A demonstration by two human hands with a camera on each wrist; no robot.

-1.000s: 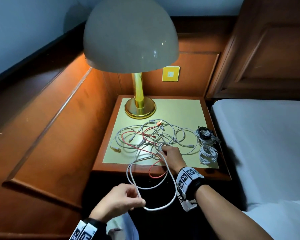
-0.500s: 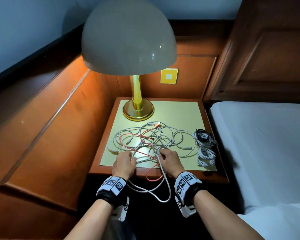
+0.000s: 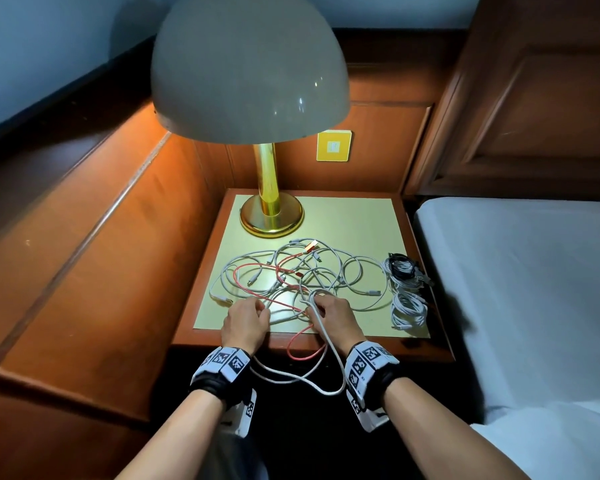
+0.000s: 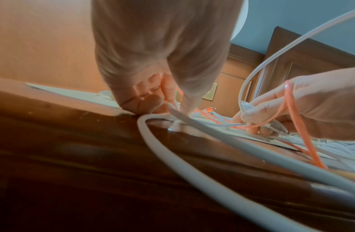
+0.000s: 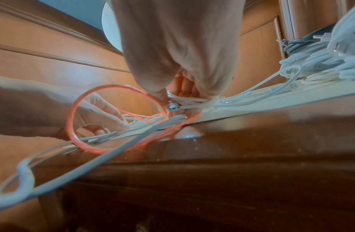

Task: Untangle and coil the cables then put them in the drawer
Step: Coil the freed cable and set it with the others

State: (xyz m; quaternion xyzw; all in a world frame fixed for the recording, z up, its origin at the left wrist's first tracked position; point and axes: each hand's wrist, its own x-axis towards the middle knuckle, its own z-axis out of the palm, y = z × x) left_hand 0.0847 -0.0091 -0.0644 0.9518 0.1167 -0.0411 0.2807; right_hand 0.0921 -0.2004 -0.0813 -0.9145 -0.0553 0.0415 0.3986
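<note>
Since a second ago the left hand (image 3: 246, 322) has come up from below the table edge and now sits on the wooden bedside table (image 3: 413, 351), level with the right hand (image 3: 335, 315). Its fingers (image 4: 151, 104) are curled down onto white strands at the near edge of the loose tangle of white and red cables (image 3: 302, 275), pinching one. The right hand's fingers (image 5: 182, 87) are curled round a small coil of thin white cable (image 5: 189, 101), from which a long white loop (image 3: 302, 377) hangs over the table's front edge beside one red cable loop (image 3: 303, 344). At the right side of the table lie three coiled bundles in a row: one dark bundle (image 3: 400, 266) at the back and two white bundles (image 3: 407, 308) nearer. One brass lamp with a grey dome shade (image 3: 250, 67) stands at the back, and one yellow wall plate (image 3: 334, 146) is behind it. A white bed (image 3: 520, 271) lies to the right.
</note>
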